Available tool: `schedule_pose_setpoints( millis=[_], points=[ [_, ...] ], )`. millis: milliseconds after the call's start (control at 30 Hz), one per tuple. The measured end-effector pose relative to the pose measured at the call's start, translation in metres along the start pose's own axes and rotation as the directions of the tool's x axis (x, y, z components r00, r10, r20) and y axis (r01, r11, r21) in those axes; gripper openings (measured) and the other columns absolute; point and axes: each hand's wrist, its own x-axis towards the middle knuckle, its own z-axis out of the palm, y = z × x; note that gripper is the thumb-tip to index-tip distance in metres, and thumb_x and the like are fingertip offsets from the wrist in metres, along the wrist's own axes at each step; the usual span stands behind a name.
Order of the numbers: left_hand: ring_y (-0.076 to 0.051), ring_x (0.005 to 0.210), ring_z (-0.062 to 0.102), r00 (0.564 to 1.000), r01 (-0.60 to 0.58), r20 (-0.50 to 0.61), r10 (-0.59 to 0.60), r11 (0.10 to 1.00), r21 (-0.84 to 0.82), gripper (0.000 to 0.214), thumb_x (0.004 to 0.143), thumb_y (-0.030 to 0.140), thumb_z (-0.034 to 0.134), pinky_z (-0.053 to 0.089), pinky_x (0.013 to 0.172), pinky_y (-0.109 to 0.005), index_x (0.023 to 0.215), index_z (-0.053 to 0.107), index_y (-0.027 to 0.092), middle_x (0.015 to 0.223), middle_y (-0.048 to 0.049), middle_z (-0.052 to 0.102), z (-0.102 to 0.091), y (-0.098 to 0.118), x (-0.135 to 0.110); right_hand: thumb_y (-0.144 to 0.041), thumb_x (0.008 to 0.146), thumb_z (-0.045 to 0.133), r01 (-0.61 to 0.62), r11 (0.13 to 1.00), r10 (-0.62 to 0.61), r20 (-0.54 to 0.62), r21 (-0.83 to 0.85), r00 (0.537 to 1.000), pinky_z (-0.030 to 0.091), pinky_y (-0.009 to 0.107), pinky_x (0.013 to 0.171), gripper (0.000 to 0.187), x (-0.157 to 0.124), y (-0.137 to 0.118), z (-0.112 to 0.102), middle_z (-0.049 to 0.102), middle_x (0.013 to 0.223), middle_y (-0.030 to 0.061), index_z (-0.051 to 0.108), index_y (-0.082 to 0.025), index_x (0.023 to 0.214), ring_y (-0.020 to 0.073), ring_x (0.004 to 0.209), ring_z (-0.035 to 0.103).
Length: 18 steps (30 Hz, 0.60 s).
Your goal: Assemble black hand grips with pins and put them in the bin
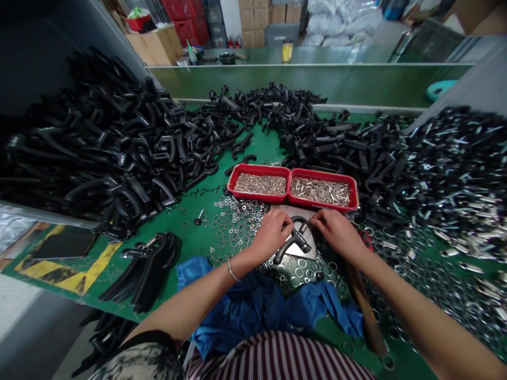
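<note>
A curved black plastic part (292, 244) is grasped between the left hand (270, 236) and right hand (336, 235), above a metal plate (292, 212). Loose metal rings (237, 224) are scattered around it on the green bench (194, 253). A red divided tray (258, 169) of small metal pieces (260, 184) is set just beyond, and heaps of black parts (114, 148) are piled on either side.
</note>
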Motion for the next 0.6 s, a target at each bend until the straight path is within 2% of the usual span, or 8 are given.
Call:
schedule_pose_setpoints(
  millis=[67, 167, 233, 300, 367, 433, 500, 600],
  points=[
    [-0.020, 0.097, 0.055, 1.000, -0.023, 0.018, 0.023, 0.998, 0.053, 0.012, 0.095, 0.023, 0.053, 0.044, 0.092, -0.036, 0.089, 0.061, 0.018, 0.096, -0.0048, 0.062, -0.001, 0.002, -0.001, -0.023, 0.096, 0.047, 0.063, 0.978, -0.060, 0.019, -0.197, 0.998, 0.046, 0.037, 0.080, 0.019, 0.001, -0.013, -0.005, 0.070, 0.091, 0.0122, 0.064, -0.017, 0.089, 0.0266, 0.089, 0.061],
    [-0.021, 0.099, 0.054, 0.992, -0.115, 0.067, 0.105, 0.979, 0.169, 0.016, 0.098, 0.025, 0.049, 0.044, 0.091, -0.036, 0.093, 0.062, 0.017, 0.099, -0.0065, 0.062, -0.003, 0.004, 0.000, -0.010, 0.092, 0.044, 0.230, 0.852, -0.195, 0.122, -0.470, 0.973, 0.044, 0.040, 0.082, 0.022, 0.008, -0.036, -0.010, 0.069, 0.088, 0.0167, 0.066, -0.013, 0.089, 0.0303, 0.090, 0.058],
    [-0.022, 0.099, 0.054, 0.976, -0.207, 0.126, 0.179, 0.941, 0.267, 0.021, 0.100, 0.026, 0.044, 0.043, 0.090, -0.037, 0.096, 0.062, 0.016, 0.099, -0.0076, 0.062, -0.005, 0.005, 0.002, -0.006, 0.090, 0.044, 0.316, 0.787, -0.242, 0.206, -0.530, 0.948, 0.044, 0.040, 0.079, 0.023, 0.015, -0.044, -0.012, 0.069, 0.087, 0.0181, 0.066, -0.011, 0.089, 0.0311, 0.088, 0.058],
    [-0.023, 0.097, 0.054, 0.951, -0.293, 0.201, 0.233, 0.887, 0.358, 0.024, 0.101, 0.025, 0.041, 0.043, 0.088, -0.038, 0.097, 0.062, 0.015, 0.098, -0.0082, 0.062, -0.007, 0.006, 0.001, -0.008, 0.091, 0.045, 0.345, 0.792, -0.247, 0.253, -0.503, 0.935, 0.044, 0.039, 0.076, 0.021, 0.017, -0.041, -0.014, 0.069, 0.088, 0.0174, 0.066, -0.011, 0.090, 0.0307, 0.089, 0.059],
    [-0.024, 0.098, 0.054, 0.922, -0.371, 0.272, 0.276, 0.831, 0.415, 0.024, 0.101, 0.023, 0.040, 0.043, 0.087, -0.038, 0.100, 0.062, 0.015, 0.101, -0.0082, 0.063, -0.009, 0.007, -0.002, -0.016, 0.095, 0.047, 0.277, 0.849, -0.185, 0.237, -0.450, 0.954, 0.045, 0.036, 0.072, 0.016, 0.010, -0.028, -0.018, 0.070, 0.091, 0.0155, 0.063, -0.013, 0.095, 0.0289, 0.090, 0.062],
    [-0.025, 0.101, 0.054, 0.901, -0.421, 0.307, 0.307, 0.794, 0.438, 0.024, 0.101, 0.023, 0.040, 0.042, 0.087, -0.039, 0.107, 0.062, 0.016, 0.109, -0.0082, 0.064, -0.011, 0.009, -0.008, -0.028, 0.097, 0.050, 0.116, 0.887, -0.046, 0.165, -0.447, 0.985, 0.045, 0.034, 0.064, 0.017, -0.008, -0.012, -0.022, 0.071, 0.092, 0.0144, 0.058, -0.015, 0.101, 0.0282, 0.087, 0.066],
    [-0.026, 0.105, 0.053, 0.900, -0.424, 0.305, 0.310, 0.785, 0.451, 0.028, 0.101, 0.030, 0.041, 0.042, 0.087, -0.042, 0.115, 0.060, 0.016, 0.118, -0.0094, 0.063, -0.012, 0.011, -0.015, -0.039, 0.097, 0.051, -0.050, 0.867, 0.114, 0.099, -0.497, 0.989, 0.042, 0.033, 0.056, 0.024, -0.033, 0.001, -0.022, 0.071, 0.090, 0.0146, 0.055, -0.015, 0.102, 0.0301, 0.082, 0.069],
    [-0.029, 0.112, 0.052, 0.921, -0.377, 0.273, 0.277, 0.805, 0.458, 0.034, 0.100, 0.037, 0.045, 0.042, 0.089, -0.044, 0.122, 0.058, 0.015, 0.128, -0.0119, 0.060, -0.010, 0.014, -0.024, -0.044, 0.095, 0.051, -0.164, 0.825, 0.260, 0.106, -0.541, 0.960, 0.039, 0.033, 0.048, 0.027, -0.064, 0.011, -0.017, 0.070, 0.084, 0.0156, 0.054, -0.017, 0.094, 0.0332, 0.073, 0.070]
  ],
)
